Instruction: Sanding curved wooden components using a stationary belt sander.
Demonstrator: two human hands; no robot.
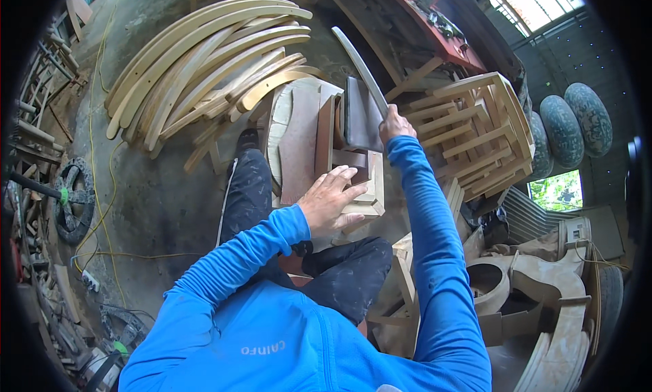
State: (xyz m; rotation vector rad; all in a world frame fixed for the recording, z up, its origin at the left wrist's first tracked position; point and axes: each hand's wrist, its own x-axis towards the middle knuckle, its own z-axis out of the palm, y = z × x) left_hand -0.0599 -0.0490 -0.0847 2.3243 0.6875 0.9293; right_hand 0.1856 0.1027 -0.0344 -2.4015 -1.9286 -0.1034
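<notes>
The person is sitting low on the workshop floor (156, 208), knees drawn up, and is working over a small wooden stand (319, 140) set just beyond the legs, serving here as the table. The right hand (395, 126) is reaching far forward, its grip clenched around the near end of a long curved wooden slat (356, 62), which is rising away to the far left in an arc; holding it by the end seems to be letting the person swing and sight its curve over the stand. The left hand (331, 202) is lying flat with fingers spread and nothing grasped, pressing on a pale wooden block (367, 195) at the near right corner of the stand, apparently to be keeping that piece from shifting. A dark board (360, 113) is leaning upright just beside the right hand. To the far left, a fanned heap of curved slats (210, 59) of similar shape is resting on the floor within reach. To the right, a slatted wooden frame (482, 134) is lying tipped over, and carved pale furniture parts (536, 297) are sitting nearer on that side.
</notes>
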